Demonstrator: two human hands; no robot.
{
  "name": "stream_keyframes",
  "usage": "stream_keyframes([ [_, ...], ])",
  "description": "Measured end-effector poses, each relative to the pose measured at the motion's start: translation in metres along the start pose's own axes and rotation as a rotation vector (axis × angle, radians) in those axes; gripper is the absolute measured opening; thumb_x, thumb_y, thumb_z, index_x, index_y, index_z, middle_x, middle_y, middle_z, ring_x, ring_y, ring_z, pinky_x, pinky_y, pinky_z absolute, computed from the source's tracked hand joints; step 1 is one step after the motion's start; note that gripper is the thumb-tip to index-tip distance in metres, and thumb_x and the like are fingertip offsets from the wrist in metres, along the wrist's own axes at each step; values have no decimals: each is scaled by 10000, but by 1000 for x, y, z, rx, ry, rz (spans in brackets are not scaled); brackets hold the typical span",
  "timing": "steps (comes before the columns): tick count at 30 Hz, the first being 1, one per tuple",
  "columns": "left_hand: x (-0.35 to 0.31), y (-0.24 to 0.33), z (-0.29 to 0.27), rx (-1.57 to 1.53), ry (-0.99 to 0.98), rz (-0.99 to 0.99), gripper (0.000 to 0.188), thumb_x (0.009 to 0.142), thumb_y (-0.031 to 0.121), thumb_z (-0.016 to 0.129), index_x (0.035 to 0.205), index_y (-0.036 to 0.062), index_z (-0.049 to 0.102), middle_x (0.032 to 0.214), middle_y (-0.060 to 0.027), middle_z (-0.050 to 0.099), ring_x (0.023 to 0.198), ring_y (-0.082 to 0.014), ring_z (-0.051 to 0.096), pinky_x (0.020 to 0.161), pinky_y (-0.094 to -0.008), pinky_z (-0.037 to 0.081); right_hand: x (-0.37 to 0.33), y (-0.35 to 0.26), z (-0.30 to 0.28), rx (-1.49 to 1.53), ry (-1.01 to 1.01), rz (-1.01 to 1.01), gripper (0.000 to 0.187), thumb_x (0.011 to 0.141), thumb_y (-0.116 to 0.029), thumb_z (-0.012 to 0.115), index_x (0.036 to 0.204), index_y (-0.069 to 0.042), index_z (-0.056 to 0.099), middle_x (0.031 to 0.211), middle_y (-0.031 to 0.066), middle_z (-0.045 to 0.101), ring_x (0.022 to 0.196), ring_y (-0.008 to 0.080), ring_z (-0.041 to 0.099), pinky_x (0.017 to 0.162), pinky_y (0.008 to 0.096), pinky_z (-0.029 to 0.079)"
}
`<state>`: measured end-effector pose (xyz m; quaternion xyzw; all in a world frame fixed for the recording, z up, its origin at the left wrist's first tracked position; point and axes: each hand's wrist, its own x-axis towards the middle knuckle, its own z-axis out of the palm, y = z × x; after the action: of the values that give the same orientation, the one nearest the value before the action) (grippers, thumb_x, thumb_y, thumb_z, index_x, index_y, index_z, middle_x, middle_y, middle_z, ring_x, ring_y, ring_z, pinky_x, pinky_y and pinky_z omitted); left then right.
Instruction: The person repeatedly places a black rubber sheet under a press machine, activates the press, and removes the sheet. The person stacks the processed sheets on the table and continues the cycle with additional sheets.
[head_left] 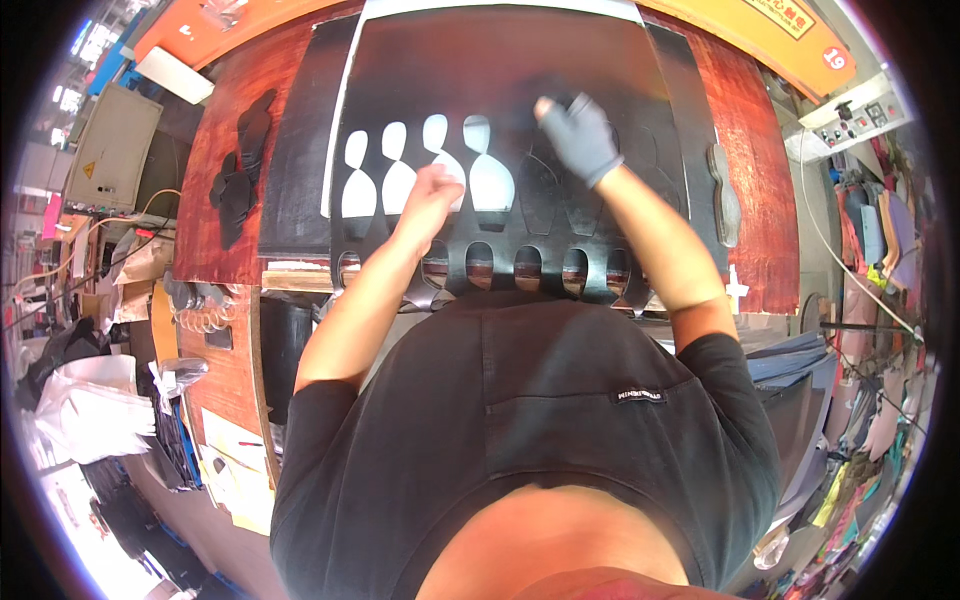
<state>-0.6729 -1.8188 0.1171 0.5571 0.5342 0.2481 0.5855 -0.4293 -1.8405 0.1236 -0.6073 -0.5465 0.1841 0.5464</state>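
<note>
A black sheet (440,60) lies on the worktable, with several sole-shaped holes showing white beneath. My left hand (434,200) is bare, its fingers curled together over one of these holes. Whether anything is between them is hidden. Farther right, my right hand (582,138) wears a grey glove that leaves fingertips bare. Its fingers bend around a dark thing, too blurred to name, above the sheet. Sole outlines (540,190) mark the sheet just left of the right wrist. Along the near edge, a strip with rounded openings (528,262) hangs toward my body.
Black sole-shaped pieces (238,180) lie on the reddish board at left. A grey sole-shaped item (722,195) rests at right. An orange machine beam (690,12) spans the far side; a control box (850,120) stands at far right.
</note>
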Motion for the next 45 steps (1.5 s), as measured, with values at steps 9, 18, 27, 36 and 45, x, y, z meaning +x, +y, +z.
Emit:
stream_keyframes([
  [9, 7, -4, 51, 457, -304, -100, 528, 809, 228, 630, 1215, -49, 437, 1064, -117, 564, 978, -216, 553, 888, -311, 425, -62, 33, -21, -282, -182, -602, 446, 638, -89, 700, 1067, -99, 581, 1089, 100, 601, 1009, 301, 576, 875, 388, 464],
  [18, 32, 16, 67, 139, -393, -492, 132, 758, 144, 595, 875, 96, 556, 783, -8, 511, 756, -159, 471, 747, -325, 361, -107, 45, -24, -397, -313, -545, 635, 553, -121, 712, 1144, -27, 501, 1230, 203, 491, 1114, 388, 491, 941, 463, 404],
  [27, 23, 22, 66, -303, -503, -499, 231, 816, 129, 515, 1005, 0, 542, 903, -105, 641, 894, -272, 611, 788, -379, 477, -95, 43, -3, -302, -85, -524, 582, 623, -149, 713, 1162, -82, 502, 1103, 136, 572, 961, 320, 572, 873, 389, 451],
  [36, -32, -2, 71, 139, -249, 136, 565, 829, 117, 576, 1328, -18, 347, 1270, -179, 455, 1161, -239, 446, 963, -330, 357, -22, 30, -87, 123, 221, 57, 182, 806, -118, 665, 964, -41, 619, 836, 14, 622, 743, 88, 550, 670, 265, 466],
  [45, 29, 22, 109, -107, -651, -771, 152, 794, 215, 590, 912, 127, 552, 885, 0, 511, 893, -187, 482, 952, -553, 347, -113, 77, -63, -439, -227, -489, 557, 646, -105, 690, 1172, -73, 511, 1256, 145, 496, 1111, 362, 501, 935, 445, 400],
])
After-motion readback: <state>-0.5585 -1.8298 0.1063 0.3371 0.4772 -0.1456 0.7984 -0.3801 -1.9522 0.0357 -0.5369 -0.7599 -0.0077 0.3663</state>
